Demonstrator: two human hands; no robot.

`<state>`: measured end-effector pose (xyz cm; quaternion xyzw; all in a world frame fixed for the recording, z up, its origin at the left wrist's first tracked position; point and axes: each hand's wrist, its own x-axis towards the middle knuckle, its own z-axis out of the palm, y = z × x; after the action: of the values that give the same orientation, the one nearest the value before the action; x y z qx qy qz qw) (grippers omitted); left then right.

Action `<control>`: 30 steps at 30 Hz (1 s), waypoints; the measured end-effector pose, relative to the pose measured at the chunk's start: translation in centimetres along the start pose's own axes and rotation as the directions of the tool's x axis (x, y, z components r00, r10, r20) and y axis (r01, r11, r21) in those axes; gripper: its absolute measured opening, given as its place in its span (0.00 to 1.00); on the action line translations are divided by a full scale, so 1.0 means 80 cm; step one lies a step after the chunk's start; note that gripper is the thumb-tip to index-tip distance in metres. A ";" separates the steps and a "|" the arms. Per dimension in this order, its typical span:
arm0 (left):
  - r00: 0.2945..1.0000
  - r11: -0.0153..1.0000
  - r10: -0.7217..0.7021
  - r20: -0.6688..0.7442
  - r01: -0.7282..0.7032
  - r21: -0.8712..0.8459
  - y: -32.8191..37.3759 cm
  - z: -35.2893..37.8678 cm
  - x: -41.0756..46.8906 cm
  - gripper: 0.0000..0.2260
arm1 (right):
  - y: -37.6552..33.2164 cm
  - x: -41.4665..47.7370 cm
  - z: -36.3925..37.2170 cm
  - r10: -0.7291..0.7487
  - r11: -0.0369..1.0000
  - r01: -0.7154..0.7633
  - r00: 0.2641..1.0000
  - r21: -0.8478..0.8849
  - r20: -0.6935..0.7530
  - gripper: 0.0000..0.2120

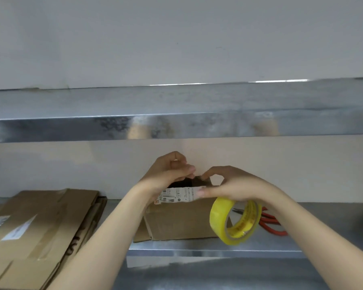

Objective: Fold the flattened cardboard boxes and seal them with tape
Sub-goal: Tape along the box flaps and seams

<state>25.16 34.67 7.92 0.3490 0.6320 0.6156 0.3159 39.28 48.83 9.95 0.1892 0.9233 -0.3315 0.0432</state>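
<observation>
A small brown cardboard box (177, 221) stands upright on the steel table, with a white printed label along its near top edge and a dark gap in its top. My left hand (169, 173) reaches over the top with curled fingers on the far flap. My right hand (232, 185) pinches the flap edge beside it, thumb lying on the label. A yellow roll of tape (235, 221) hangs around my right hand in front of the box's right side.
A stack of flattened cardboard boxes (33, 231) lies at the left of the steel table (197, 253). Red-handled scissors (270, 225) lie behind the tape roll at the right. A steel shelf (176, 114) runs overhead across the wall.
</observation>
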 end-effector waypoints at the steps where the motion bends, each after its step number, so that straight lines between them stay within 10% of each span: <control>1: 1.000 0.998 0.006 0.027 -0.008 0.059 -0.001 0.007 0.003 0.08 | 0.005 -0.004 -0.004 0.026 1.000 -0.026 1.000 -0.009 -0.006 0.27; 21: 0.941 0.711 0.057 0.333 -0.272 0.648 -0.024 0.168 0.075 0.06 | 0.141 -0.097 -0.066 0.414 0.910 -0.360 0.831 0.207 -0.373 0.10; 30: 0.983 0.642 0.067 0.168 -0.172 0.747 -0.038 0.198 0.096 0.04 | 0.175 -0.114 -0.085 0.382 0.913 -0.276 0.837 0.301 -0.392 0.08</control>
<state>33.86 49.86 4.41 0.5277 0.7856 0.2916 0.1387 53.29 60.11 8.79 0.4198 0.8165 -0.3731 -0.1335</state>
